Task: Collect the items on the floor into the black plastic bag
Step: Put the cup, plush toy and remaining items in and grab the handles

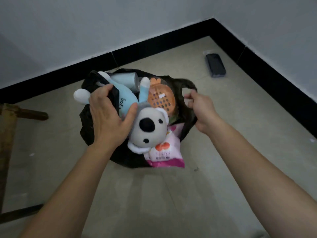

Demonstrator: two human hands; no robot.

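Note:
The black plastic bag (87, 124) sits open on the floor near the room's corner. A grey and blue plush koala (147, 127) lies on top of it, head toward me. Beside it are an orange perforated disc (161, 98), a pale cylinder (123, 79) and a pink and white packet (164, 152) that sticks out over the near rim. My left hand (109, 117) presses on the koala's blue body and grips the bag's left edge. My right hand (200, 109) is closed on the bag's right handle (188, 84).
A dark flat phone-like object (215, 65) lies on the floor by the right wall. Black skirting (154, 50) runs along both walls. Wooden furniture legs (25, 114) stand at the left edge. Small scraps dot the beige floor.

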